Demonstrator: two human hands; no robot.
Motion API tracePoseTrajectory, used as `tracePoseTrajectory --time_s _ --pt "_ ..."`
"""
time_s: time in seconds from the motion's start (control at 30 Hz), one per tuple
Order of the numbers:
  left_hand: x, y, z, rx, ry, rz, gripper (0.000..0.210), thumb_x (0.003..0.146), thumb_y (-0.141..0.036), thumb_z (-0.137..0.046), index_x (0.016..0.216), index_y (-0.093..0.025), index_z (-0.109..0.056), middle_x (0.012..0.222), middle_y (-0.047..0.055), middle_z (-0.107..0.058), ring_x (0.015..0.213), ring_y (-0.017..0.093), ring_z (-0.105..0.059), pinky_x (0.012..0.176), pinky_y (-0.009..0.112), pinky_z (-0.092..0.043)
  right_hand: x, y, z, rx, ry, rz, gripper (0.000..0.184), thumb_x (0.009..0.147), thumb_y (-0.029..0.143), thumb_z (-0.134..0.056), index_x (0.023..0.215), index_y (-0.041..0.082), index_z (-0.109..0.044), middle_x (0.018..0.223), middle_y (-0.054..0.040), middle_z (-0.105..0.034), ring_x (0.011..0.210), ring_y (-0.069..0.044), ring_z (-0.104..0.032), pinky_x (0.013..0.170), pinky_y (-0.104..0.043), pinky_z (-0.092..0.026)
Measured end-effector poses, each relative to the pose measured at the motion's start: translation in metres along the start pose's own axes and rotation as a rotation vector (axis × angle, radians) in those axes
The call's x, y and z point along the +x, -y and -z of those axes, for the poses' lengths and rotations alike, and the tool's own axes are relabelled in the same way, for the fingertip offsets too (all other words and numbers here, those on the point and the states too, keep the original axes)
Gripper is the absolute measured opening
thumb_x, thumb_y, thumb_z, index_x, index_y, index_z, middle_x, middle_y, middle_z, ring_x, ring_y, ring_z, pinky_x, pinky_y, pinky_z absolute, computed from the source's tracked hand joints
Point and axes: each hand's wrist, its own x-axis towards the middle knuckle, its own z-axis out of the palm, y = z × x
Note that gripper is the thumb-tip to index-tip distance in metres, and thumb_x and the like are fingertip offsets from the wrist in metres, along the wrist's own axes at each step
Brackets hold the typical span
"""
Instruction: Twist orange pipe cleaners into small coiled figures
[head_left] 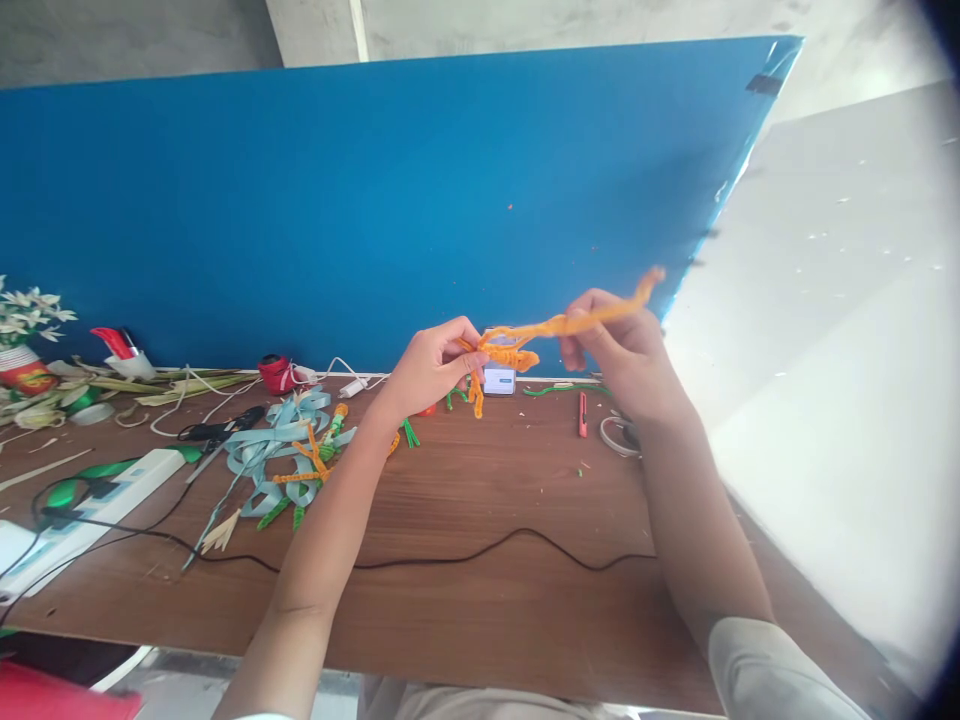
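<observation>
Above the table, my left hand (442, 365) pinches a braided orange pipe-cleaner piece (514, 357), whose short ends hang below the fingers. From that piece a long, twisted orange pipe-cleaner strand (551, 327) stretches to the right. My right hand (619, 345) is closed on this strand between thumb and fingers, and its fuzzy free end sticks up past the hand. Behind the work stands a phone (499, 375) with a lit screen, partly covered by the orange piece. Small green pipe-cleaner bits (410, 433) lie below my left hand.
Left of my forearm are tangled light-blue ribbon (259, 450), orange and green pipe-cleaner shapes (319, 460) and a white power strip (97, 520). A black cable (450, 562) crosses the brown table (480, 620). A red cutter (583, 414) lies right; a blue board (375, 200) stands behind.
</observation>
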Motion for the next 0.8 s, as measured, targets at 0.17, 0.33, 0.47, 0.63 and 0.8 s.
tracePoseTrajectory --time_s 0.17,0.33,0.47,0.63,0.8 --pt "-0.001 -0.001 0.007 -0.275 0.021 -0.007 0.031 0.080 -0.043 -0.076 0.084 -0.019 -0.056 0.064 0.001 -0.070 0.047 0.011 -0.059 0.045 0.020 -0.043 0.008 -0.013 0.004 -0.097 -0.062 -0.026 0.033 0.097 0.048 -0.054 0.077 0.022 -0.054 0.067 -0.0001 -0.056 0.057 -0.013 -0.052 0.053 -0.028 -0.041" --pt "0.002 0.000 0.010 -0.456 -0.139 -0.047 0.034 0.078 -0.039 -0.079 0.079 -0.021 -0.050 0.059 -0.004 -0.066 0.052 0.009 -0.062 0.044 0.018 -0.037 0.011 -0.022 -0.003 -0.248 0.031 -0.035 0.031 0.099 0.042 -0.050 0.076 0.020 -0.054 0.066 0.0005 -0.058 0.057 -0.012 -0.053 0.053 -0.027 -0.037" --pt "0.002 0.002 0.005 -0.564 -0.086 -0.051 0.034 0.077 -0.039 -0.079 0.081 -0.021 -0.051 0.056 -0.006 -0.061 0.048 0.008 -0.057 0.045 0.018 -0.037 0.013 -0.027 -0.010 -0.349 0.052 -0.043 0.030 0.099 0.039 -0.047 0.078 0.020 -0.055 0.064 0.0007 -0.058 0.057 -0.013 -0.050 0.054 -0.027 -0.033" --pt "0.004 0.004 -0.010 -0.664 -0.033 0.025 0.033 0.078 -0.039 -0.078 0.087 -0.022 -0.051 0.057 -0.007 -0.058 0.044 0.006 -0.051 0.043 0.017 -0.036 0.013 -0.032 -0.018 -0.407 0.017 0.008 0.032 0.100 0.042 -0.043 0.079 0.020 -0.053 0.067 -0.0001 -0.058 0.059 -0.014 -0.047 0.056 -0.028 -0.033" --pt "0.006 0.004 -0.018 -0.680 -0.025 0.077 0.026 0.083 -0.034 -0.074 0.089 -0.020 -0.053 0.061 -0.005 -0.058 0.046 0.004 -0.046 0.044 0.015 -0.036 0.007 -0.028 -0.031 -0.588 -0.145 0.201 0.024 0.100 0.037 -0.042 0.111 0.022 -0.057 0.118 -0.0124 -0.063 0.103 -0.026 -0.059 0.084 -0.039 -0.044"
